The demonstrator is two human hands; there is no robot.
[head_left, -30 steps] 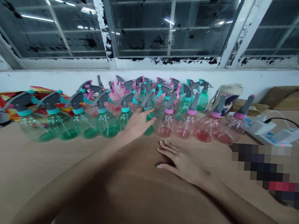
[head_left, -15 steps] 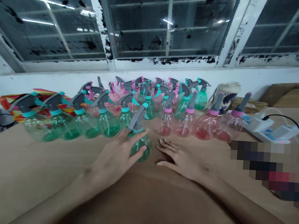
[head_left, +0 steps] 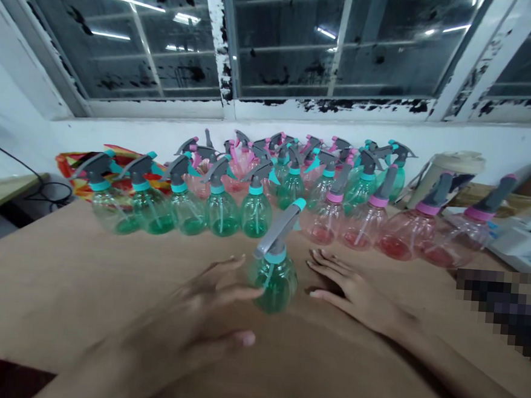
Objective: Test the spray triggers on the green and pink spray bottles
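Note:
A green spray bottle point(head_left: 275, 271) with a grey trigger and teal collar stands alone on the brown table point(head_left: 59, 281), forward of the rows. My left hand point(head_left: 193, 315) sits just left of it, fingers spread, fingertips touching or nearly touching its side. To the bottle's right my right hand point(head_left: 359, 290) lies flat on the table with its fingers stretched out, holding nothing.
Several green spray bottles point(head_left: 183, 202) and pink spray bottles point(head_left: 395, 229) stand in rows along the wall under the windows. A cream jug point(head_left: 444, 175) and a white power strip point(head_left: 517, 238) are at the right. A colourful bag point(head_left: 74, 170) lies at the left.
My left hand pulled one green bottle out of the row toward me and its fingers have loosened from it. The right hand stayed flat. The view shifted left.

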